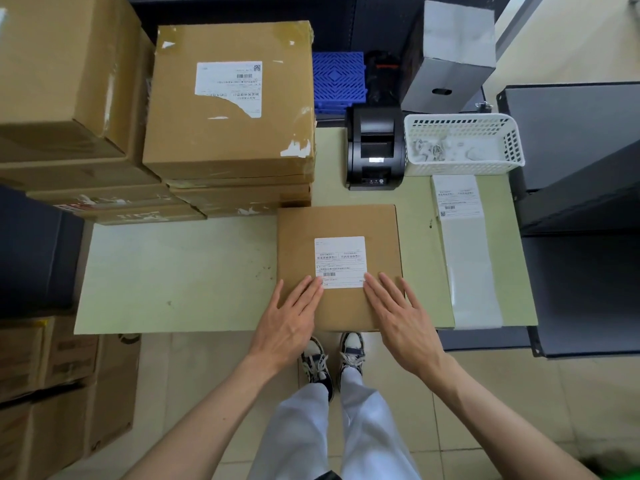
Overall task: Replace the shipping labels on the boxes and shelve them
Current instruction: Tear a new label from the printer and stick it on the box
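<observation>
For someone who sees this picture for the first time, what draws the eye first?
Both hands, left hand and right hand, lie flat on the small box at the table's near edge, fingertips at its white label. Behind, a stacked box bears a torn label.

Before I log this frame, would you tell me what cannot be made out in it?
Head view only:
- Label on the flat box: print too small to read.
- Both hands lie flat; whether they press is unclear.
- White basket: contents blurred scraps.
- Left stacks: cut off by the edge.
</observation>
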